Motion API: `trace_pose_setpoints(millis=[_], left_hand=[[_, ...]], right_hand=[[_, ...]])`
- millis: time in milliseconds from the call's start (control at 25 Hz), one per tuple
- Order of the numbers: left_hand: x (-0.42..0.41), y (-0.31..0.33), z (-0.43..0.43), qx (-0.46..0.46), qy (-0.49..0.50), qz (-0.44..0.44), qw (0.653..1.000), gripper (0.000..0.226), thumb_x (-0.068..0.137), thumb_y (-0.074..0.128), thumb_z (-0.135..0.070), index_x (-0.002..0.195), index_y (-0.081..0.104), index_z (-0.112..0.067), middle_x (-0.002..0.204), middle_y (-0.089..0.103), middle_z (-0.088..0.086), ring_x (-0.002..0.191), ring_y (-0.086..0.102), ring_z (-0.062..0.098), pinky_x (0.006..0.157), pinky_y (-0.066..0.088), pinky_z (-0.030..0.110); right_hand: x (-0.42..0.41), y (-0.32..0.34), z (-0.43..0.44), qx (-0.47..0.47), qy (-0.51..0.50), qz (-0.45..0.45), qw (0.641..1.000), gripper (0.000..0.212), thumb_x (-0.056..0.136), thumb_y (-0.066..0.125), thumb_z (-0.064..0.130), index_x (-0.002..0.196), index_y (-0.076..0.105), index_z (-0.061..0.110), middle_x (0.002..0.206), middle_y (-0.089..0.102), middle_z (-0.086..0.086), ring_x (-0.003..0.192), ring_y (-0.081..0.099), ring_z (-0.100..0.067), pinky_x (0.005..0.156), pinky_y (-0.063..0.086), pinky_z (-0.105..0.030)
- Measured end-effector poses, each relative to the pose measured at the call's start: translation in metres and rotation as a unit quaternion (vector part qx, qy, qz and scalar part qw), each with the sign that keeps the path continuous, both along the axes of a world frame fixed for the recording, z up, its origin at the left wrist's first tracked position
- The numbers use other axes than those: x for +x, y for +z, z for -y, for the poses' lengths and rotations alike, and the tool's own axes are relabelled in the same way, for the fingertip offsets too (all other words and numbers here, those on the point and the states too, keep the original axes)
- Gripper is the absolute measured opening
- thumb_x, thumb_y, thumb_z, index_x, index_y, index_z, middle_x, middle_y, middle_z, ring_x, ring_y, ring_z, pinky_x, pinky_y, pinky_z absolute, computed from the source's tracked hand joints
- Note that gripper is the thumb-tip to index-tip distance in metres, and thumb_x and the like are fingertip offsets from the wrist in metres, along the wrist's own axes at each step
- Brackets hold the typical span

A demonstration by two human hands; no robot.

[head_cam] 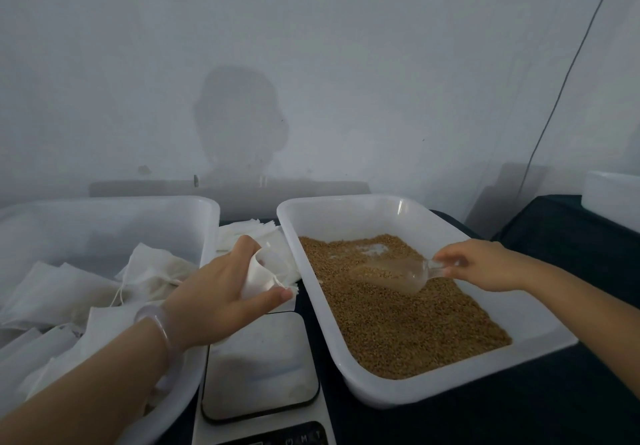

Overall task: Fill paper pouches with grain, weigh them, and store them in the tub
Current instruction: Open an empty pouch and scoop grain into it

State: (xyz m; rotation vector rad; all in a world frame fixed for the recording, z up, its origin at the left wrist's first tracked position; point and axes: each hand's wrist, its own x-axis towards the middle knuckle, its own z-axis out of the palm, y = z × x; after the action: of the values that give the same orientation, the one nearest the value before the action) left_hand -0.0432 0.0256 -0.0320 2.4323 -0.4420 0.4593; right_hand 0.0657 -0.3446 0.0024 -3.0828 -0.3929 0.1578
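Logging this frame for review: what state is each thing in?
Right white plastic tub: partly full of brown grain.
Clear plastic scoop: pinched by right hand, carrying some grain.
White paper pouch: held by left hand.
Left white plastic tub: holds white pouches.
Silver scale: nothing on platform.

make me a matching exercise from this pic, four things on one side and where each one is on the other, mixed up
Things:
1 scoop
2 open pouch
3 scale
4 heap of pouches

Places:
A in the left tub
B held by the left hand
C between that tub and the grain tub
D held by the right hand, over the grain

Pairs: 1-D, 2-B, 3-C, 4-A
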Motion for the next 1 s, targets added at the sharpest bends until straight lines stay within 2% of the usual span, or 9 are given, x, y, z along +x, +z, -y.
trace_pose_setpoints(millis=[160,240,320,520,600,680,840,920,1000], left_hand=[[0.0,0.0,0.0,-0.005,0.0,-0.003,1.0,0.057,0.066,0.044,-0.078,0.093,0.037,-0.029,0.076,0.057,-0.012,0.076,0.053,-0.008,0.063,0.038,0.011],[-0.002,0.003,0.004,-0.005,0.002,-0.006,1.0,0.058,0.07,0.047,-0.078,0.097,0.038,-0.027,0.084,0.059,-0.011,0.075,0.055,-0.004,0.065,0.041,0.014],[-0.005,0.013,0.014,-0.021,-0.008,-0.011,1.0,0.053,0.066,0.049,-0.073,0.095,0.037,-0.031,0.085,0.059,-0.011,0.076,0.056,-0.004,0.064,0.042,0.014],[0.001,0.039,0.071,-0.077,-0.085,-0.018,0.993,0.057,0.065,0.056,-0.078,0.096,0.036,-0.035,0.08,0.058,-0.013,0.073,0.057,-0.009,0.056,0.043,0.009],[0.01,0.041,0.097,-0.101,-0.101,-0.033,0.989,0.06,0.066,0.056,-0.073,0.103,0.037,-0.03,0.081,0.057,-0.013,0.069,0.058,-0.009,0.052,0.042,0.008],[0.021,0.036,0.113,-0.117,-0.089,-0.046,0.988,0.057,0.072,0.06,-0.063,0.107,0.038,-0.024,0.084,0.057,-0.01,0.068,0.06,0.0,0.052,0.046,0.013],[0.041,0.015,0.122,-0.064,-0.014,-0.078,0.995,0.056,0.076,0.063,-0.059,0.103,0.036,-0.018,0.085,0.052,-0.009,0.084,0.057,0.018,0.071,0.051,0.032],[0.048,0.005,0.124,-0.049,-0.004,-0.093,0.994,0.057,0.074,0.064,-0.061,0.101,0.036,-0.019,0.084,0.048,-0.013,0.088,0.055,0.019,0.077,0.048,0.035],[0.051,-0.002,0.126,-0.064,0.007,-0.094,0.993,0.057,0.073,0.064,-0.063,0.098,0.035,-0.021,0.084,0.047,-0.014,0.087,0.055,0.019,0.077,0.048,0.036]], right_hand=[[-0.006,0.0,0.003,0.014,0.006,-0.006,1.0,0.032,0.096,0.051,0.035,0.127,0.054,0.031,0.126,0.057,0.013,0.113,0.052,-0.008,0.108,0.033,-0.045],[-0.011,0.002,0.006,0.055,0.014,-0.015,0.998,0.03,0.095,0.052,0.033,0.125,0.055,0.028,0.122,0.059,0.01,0.109,0.053,-0.008,0.102,0.04,-0.039],[-0.017,0.008,0.013,0.094,0.019,-0.018,0.995,0.031,0.094,0.054,0.031,0.124,0.056,0.025,0.119,0.059,0.008,0.106,0.054,-0.008,0.095,0.043,-0.03],[-0.029,0.031,0.031,0.172,0.036,-0.008,0.984,0.029,0.091,0.058,0.029,0.12,0.056,0.031,0.119,0.058,0.013,0.109,0.053,-0.002,0.094,0.04,-0.024],[-0.034,0.042,0.038,0.202,0.036,0.0,0.979,0.028,0.09,0.06,0.027,0.116,0.057,0.034,0.117,0.059,0.016,0.108,0.053,0.001,0.093,0.039,-0.024],[-0.038,0.05,0.046,0.211,0.037,0.014,0.977,0.027,0.089,0.061,0.025,0.114,0.058,0.037,0.115,0.06,0.018,0.106,0.053,0.003,0.093,0.039,-0.024],[-0.046,0.057,0.061,0.209,0.035,0.031,0.977,0.029,0.089,0.061,0.023,0.115,0.06,0.036,0.115,0.063,0.017,0.108,0.055,-0.001,0.099,0.041,-0.033],[-0.048,0.059,0.065,0.207,0.037,0.037,0.977,0.031,0.089,0.061,0.024,0.119,0.061,0.032,0.116,0.063,0.015,0.11,0.056,-0.003,0.102,0.042,-0.037],[-0.047,0.06,0.066,0.18,0.027,0.044,0.982,0.033,0.089,0.06,0.027,0.123,0.06,0.03,0.121,0.062,0.012,0.113,0.055,-0.007,0.104,0.041,-0.04]])
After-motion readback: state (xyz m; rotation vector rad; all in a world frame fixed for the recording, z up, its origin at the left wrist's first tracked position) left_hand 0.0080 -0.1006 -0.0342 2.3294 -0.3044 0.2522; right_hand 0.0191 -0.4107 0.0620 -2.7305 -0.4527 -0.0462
